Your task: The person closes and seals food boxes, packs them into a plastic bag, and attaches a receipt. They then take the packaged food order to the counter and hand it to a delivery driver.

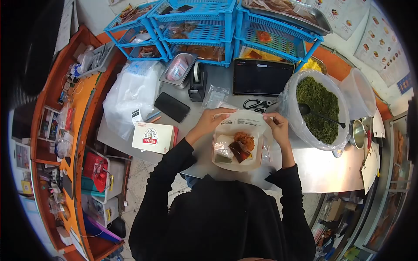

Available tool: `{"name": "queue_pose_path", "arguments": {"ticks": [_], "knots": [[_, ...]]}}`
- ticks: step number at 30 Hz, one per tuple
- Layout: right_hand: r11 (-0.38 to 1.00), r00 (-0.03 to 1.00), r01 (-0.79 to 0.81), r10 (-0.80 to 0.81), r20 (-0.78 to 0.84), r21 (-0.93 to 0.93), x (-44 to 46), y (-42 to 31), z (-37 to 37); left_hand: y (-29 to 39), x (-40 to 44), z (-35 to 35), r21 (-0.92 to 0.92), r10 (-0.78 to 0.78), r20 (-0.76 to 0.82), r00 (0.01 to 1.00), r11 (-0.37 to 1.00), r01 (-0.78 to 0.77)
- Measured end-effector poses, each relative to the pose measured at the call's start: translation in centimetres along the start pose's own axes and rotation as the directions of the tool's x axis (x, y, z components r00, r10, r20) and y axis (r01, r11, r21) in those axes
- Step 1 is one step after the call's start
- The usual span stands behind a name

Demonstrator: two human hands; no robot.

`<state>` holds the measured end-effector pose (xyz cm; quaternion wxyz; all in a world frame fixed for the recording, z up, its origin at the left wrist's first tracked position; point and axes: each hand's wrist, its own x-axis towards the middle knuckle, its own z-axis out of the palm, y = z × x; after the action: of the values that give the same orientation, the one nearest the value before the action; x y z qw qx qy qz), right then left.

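Observation:
An open white food box [217,148] stands on the metal table in front of me. Inside it lie fried chicken [244,142], a dark red sachet [239,152] and a clear wrapped packet [223,147]. The raised lid [244,119] is held at its two top corners. At the left corner my left hand [214,120] pinches the lid between thumb and fingers. My right hand [277,124] grips the right corner the same way. To the left sits a closed box [152,137] with a printed chicken logo.
Behind the hands are scissors [257,104], a tablet [263,77], a tape dispenser [197,82] and a phone [172,107]. A large tub of chopped greens [320,108] stands right. White plastic bags [133,93] lie left. Blue racks [196,32] line the back.

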<state>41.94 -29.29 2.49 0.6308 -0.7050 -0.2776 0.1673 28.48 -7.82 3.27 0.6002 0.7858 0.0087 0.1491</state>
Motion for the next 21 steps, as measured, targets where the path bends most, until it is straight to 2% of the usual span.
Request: {"name": "queue_pose_path", "arguments": {"ticks": [2, 3, 5, 6, 9, 11, 12, 14, 15, 17, 20, 21], "knots": [[0.978, 0.979, 0.203, -0.201, 0.037, -0.054, 0.6, 1.0, -0.1, -0.6, 0.4, -0.3, -0.110, -0.047, 0.040, 0.998, 0.993, 0.051], [0.950, 0.953, 0.301, -0.297, 0.059, -0.078, 0.9, 1.4, -0.1, -1.1, 0.6, -0.5, -0.084, -0.007, 0.069, 0.998, 0.996, 0.013], [0.937, 0.941, 0.336, -0.330, 0.074, -0.093, 1.2, 1.8, -0.1, -2.0, 1.0, -1.1, -0.035, 0.071, 0.132, 0.989, 0.997, -0.067], [0.930, 0.934, 0.355, -0.348, 0.081, -0.099, 1.3, 1.7, 0.0, -1.6, 1.0, -1.2, -0.026, 0.032, 0.144, 0.989, 0.999, -0.028], [0.968, 0.964, 0.249, -0.250, 0.089, 0.021, 0.9, 1.1, 0.6, -1.0, 1.1, -1.5, -0.014, -0.072, 0.189, 0.979, 0.997, 0.076], [0.998, 0.996, 0.057, -0.058, 0.062, 0.030, 0.9, 1.2, 0.9, -1.9, 1.2, -1.7, -0.026, -0.126, 0.232, 0.965, 0.990, 0.135], [0.999, 0.998, -0.041, 0.039, 0.052, 0.035, 0.9, 1.0, 1.1, -1.7, 1.2, -1.6, -0.129, -0.142, 0.225, 0.964, 0.976, 0.174], [0.993, 0.992, -0.111, 0.108, 0.068, 0.045, 0.7, -0.2, 0.9, -1.2, 1.2, -1.5, -0.328, -0.174, 0.212, 0.962, 0.914, 0.238], [0.988, 0.987, -0.145, 0.141, 0.076, 0.050, 0.6, -0.7, 0.8, -0.9, 1.1, -1.5, -0.328, -0.186, 0.194, 0.963, 0.913, 0.242], [0.985, 0.983, -0.054, 0.080, 0.163, -0.161, 0.1, 1.3, -0.4, -0.4, 0.4, -1.4, -0.330, -0.211, 0.161, 0.964, 0.909, 0.254], [0.924, 0.946, 0.073, 0.055, 0.320, -0.376, -2.4, 0.9, -1.7, -1.8, -2.6, -1.9, -0.199, -0.190, 0.277, 0.942, 0.948, 0.249], [0.897, 0.924, 0.115, 0.060, 0.376, -0.427, -3.5, 0.3, -2.0, -1.8, -4.2, -1.8, 0.162, -0.150, 0.292, 0.945, 0.981, 0.105]]}}
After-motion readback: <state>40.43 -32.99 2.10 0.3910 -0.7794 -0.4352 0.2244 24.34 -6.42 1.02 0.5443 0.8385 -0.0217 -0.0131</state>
